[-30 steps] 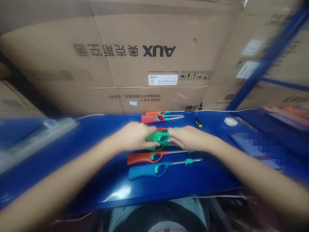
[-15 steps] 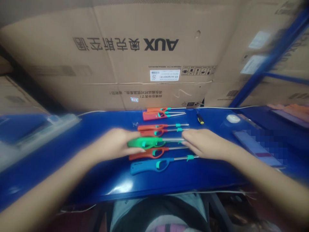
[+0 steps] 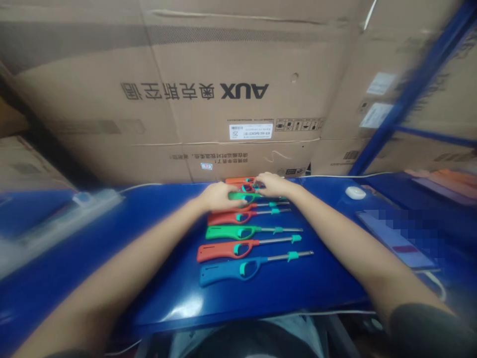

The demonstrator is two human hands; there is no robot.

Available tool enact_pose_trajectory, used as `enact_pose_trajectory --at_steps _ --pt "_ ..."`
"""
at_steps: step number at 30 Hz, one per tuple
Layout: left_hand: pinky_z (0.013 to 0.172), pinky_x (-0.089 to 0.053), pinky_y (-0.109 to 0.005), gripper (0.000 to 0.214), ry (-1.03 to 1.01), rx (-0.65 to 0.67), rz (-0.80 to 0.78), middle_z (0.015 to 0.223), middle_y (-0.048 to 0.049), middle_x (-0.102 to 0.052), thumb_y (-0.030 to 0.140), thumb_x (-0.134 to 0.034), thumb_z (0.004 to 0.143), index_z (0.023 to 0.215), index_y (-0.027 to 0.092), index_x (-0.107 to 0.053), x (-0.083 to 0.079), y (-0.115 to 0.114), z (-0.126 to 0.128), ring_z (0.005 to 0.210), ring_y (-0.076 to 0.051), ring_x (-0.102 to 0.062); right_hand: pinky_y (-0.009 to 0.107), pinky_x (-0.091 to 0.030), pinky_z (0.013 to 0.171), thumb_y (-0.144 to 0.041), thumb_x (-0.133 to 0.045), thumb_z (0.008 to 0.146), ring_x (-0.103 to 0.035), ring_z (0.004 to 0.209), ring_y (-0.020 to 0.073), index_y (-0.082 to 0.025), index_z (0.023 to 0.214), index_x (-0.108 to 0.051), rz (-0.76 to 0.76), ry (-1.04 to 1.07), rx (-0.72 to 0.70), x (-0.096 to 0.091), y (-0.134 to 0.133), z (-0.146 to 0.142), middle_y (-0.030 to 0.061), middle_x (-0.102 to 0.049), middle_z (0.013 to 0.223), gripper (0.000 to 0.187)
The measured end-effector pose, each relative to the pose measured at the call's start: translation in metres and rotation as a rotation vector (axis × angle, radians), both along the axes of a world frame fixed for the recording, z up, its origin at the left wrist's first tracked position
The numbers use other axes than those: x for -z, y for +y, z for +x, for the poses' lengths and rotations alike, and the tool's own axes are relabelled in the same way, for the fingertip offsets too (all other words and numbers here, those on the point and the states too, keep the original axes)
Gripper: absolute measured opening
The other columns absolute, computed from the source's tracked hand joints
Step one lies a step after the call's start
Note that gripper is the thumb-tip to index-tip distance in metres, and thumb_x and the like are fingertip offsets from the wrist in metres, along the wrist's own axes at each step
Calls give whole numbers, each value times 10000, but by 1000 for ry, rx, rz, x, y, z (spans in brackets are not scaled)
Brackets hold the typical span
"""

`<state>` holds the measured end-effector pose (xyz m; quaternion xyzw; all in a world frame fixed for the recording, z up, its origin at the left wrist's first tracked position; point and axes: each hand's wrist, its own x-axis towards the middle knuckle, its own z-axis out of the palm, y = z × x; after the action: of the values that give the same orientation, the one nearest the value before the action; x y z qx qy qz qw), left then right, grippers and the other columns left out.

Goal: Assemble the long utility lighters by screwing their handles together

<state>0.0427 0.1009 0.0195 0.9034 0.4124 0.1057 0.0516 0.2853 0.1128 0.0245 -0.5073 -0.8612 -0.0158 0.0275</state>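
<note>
My left hand (image 3: 219,197) is closed on the handle of a green lighter (image 3: 248,198), a long-nosed kind with a teal trigger. My right hand (image 3: 278,185) reaches over the back lighters with curled fingers by the triggers; what they grip is hidden. Partly covered by it are an orange lighter (image 3: 238,181) and a red lighter beside it. Nearer me several lighters lie roughly parallel, tubes to the right: a red lighter (image 3: 224,218), a second green lighter (image 3: 225,232), an orange-red lighter (image 3: 214,252) and a blue lighter (image 3: 221,271).
A blue table (image 3: 156,268) carries everything. Large cardboard boxes (image 3: 186,54) stand along the back. On the right are a white mouse (image 3: 355,193), a flat bluish device (image 3: 387,238) with a cable, and a blue post (image 3: 406,94). A pale power strip (image 3: 97,206) lies left.
Both hands have moved toward the back, the left carrying the green lighter from above the middle of the row. The other green lighter beneath now shows. The right hand has left the tubes' ends.
</note>
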Motion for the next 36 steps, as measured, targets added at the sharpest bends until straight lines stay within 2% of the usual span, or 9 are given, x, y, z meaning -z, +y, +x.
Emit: enact_pose_trajectory --at_steps 4,7,11,13,18,25,28,32,36 --pt "707 -450 -292 459 -81 63 61 855 -64 -712 583 -509 954 841 210 -752 14 8 -4 778 -206 -647 338 -446 841 -203 -640 888 -647 1007 277 -169 930 -715 2 -16 -26 7 6 0 143 -719 1043 93" --pt "904 -467 -368 373 -137 38 142 1072 -109 -688 503 -559 934 1030 195 -747 16 13 -9 1028 -266 -621 328 -452 826 -196 -620 912 -633 967 254 -151 977 -664 43 33 -71 8 5 4 141 -681 1053 91" --pt "991 -431 -450 496 -159 -36 306 1215 -122 -662 525 -621 891 1264 199 -638 2 14 -13 1170 -326 -562 322 -463 852 -176 -538 959 -596 999 230 -149 1113 -575 125 101 -173 2 1 0 135 -598 1159 161" --pt "946 -445 -425 495 -80 -34 285 1162 -110 -693 538 -646 868 1232 203 -634 -9 11 -13 1120 -322 -598 333 -461 857 -154 -512 961 -583 1007 235 -147 1147 -550 169 118 -205 -4 -5 -9 144 -565 1203 190" --pt "627 -407 -285 356 12 29 21 937 -69 -732 515 -627 855 1028 204 -634 -31 -3 -12 773 -225 -656 329 -443 819 -121 -464 960 -583 1040 248 -132 1129 -564 351 74 -192 -20 -25 -28 170 -569 1218 197" --pt "586 -399 -280 242 98 80 -9 895 -65 -732 347 -613 844 1039 210 -657 -32 -28 -2 710 -215 -654 297 -263 577 -304 -422 1051 -655 825 215 -171 1049 -616 222 -175 -163 -15 -53 -21 92 -720 970 236" --pt "551 -384 -261 167 154 148 -168 842 -35 -726 276 -596 848 993 219 -655 -31 -53 -2 632 -177 -615 298 -228 565 -317 -413 1057 -652 749 190 -168 1025 -604 174 -220 -217 -8 -80 -21 80 -730 913 245" --pt "501 -363 -244 179 120 236 -278 799 -11 -703 290 -536 907 1025 234 -658 -39 -85 -19 548 -141 -545 309 -187 550 -310 -369 1066 -645 716 182 -157 1023 -582 147 -221 -317 -7 -117 -16 90 -724 911 265" --pt "477 -330 -243 284 158 164 -336 625 19 -624 366 -477 966 1155 261 -661 -48 -98 -53 492 -148 -515 317 -147 530 -269 -399 1037 -553 558 161 -168 920 -565 139 -231 -200 -7 -137 8 52 -658 731 227"
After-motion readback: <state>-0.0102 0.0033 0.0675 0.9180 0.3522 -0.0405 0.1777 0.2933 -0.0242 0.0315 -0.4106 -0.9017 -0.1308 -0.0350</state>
